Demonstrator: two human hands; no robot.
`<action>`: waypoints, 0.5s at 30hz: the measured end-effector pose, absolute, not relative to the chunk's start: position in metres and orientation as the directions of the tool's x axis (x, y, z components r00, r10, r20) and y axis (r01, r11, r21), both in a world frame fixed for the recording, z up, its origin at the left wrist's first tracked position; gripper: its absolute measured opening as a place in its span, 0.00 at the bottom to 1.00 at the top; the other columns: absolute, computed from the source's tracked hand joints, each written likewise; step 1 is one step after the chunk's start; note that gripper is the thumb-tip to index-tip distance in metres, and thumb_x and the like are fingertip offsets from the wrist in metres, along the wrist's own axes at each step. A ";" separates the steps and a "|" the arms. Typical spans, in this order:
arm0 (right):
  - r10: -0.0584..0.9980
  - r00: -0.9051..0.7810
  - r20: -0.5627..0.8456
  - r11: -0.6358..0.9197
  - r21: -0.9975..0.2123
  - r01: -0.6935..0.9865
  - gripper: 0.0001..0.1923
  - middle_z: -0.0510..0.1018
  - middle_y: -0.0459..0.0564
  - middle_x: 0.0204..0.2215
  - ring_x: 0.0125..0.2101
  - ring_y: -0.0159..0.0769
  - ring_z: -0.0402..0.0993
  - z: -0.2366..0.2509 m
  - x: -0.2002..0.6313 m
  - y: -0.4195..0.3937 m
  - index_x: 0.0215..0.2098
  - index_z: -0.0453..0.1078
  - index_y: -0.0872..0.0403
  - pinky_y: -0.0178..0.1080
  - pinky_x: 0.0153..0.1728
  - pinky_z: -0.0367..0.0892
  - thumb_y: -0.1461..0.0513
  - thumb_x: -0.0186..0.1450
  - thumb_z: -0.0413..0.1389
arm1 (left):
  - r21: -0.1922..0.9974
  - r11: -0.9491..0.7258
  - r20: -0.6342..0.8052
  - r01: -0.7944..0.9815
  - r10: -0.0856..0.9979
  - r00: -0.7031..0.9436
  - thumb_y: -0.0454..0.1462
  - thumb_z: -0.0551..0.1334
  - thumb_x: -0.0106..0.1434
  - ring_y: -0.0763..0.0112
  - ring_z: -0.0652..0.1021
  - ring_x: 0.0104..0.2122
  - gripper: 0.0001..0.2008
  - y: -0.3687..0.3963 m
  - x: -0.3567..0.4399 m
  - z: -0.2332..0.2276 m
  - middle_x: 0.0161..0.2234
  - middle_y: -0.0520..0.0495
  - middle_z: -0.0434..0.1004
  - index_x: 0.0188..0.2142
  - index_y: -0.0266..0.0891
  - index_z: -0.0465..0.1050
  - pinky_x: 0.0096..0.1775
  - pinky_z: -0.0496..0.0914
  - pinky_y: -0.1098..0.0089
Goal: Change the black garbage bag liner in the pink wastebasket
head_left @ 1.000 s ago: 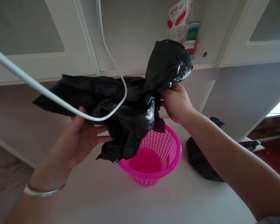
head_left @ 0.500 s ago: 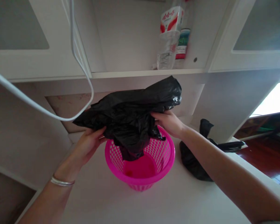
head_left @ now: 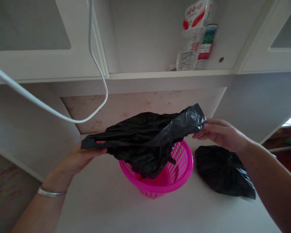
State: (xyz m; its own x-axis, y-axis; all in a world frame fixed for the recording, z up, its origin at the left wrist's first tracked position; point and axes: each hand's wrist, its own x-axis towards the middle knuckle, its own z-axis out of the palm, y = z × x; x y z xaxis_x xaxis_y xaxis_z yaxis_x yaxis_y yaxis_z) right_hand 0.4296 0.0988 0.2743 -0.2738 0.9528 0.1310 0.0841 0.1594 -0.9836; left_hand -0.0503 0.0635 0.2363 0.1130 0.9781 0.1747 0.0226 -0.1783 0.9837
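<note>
From my remote post, I am keeping my two hands well apart, one at each end of a crumpled, thin black plastic bag point(head_left: 140, 136). My left hand point(head_left: 83, 158) is gripping the bag's left end, with the plastic covering part of the fingers, and a silver bangle point(head_left: 52, 193) is circling that wrist. My right hand point(head_left: 218, 132) is pinching the shiny right end with its fingertips. The bag is stretching across above a bright pink round plastic basket with latticed walls point(head_left: 189, 168), its loose middle sagging into the opening; I cannot tell whether it is touching the inside. The basket is standing upright on a white counter point(head_left: 106, 207). Just beside it, by my right forearm, a plump black plastic bundle point(head_left: 223, 171) is resting on the same surface. A white cable point(head_left: 81, 121) is looping down at upper left, and a clear plastic bottle with a red-and-white label point(head_left: 189, 48) is standing in the white open cabinet compartment point(head_left: 140, 35) above
</note>
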 end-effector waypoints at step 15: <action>0.991 -0.126 0.033 0.091 -0.863 0.497 0.27 0.82 0.50 0.30 0.31 0.39 0.77 0.248 0.403 0.082 0.31 0.80 0.53 0.37 0.30 0.71 0.38 0.58 0.63 | 0.990 -0.140 0.123 0.008 0.897 0.424 0.64 0.69 0.49 0.52 0.78 0.37 0.37 0.040 -0.037 0.223 0.46 0.36 0.83 0.51 0.46 0.83 0.31 0.71 0.64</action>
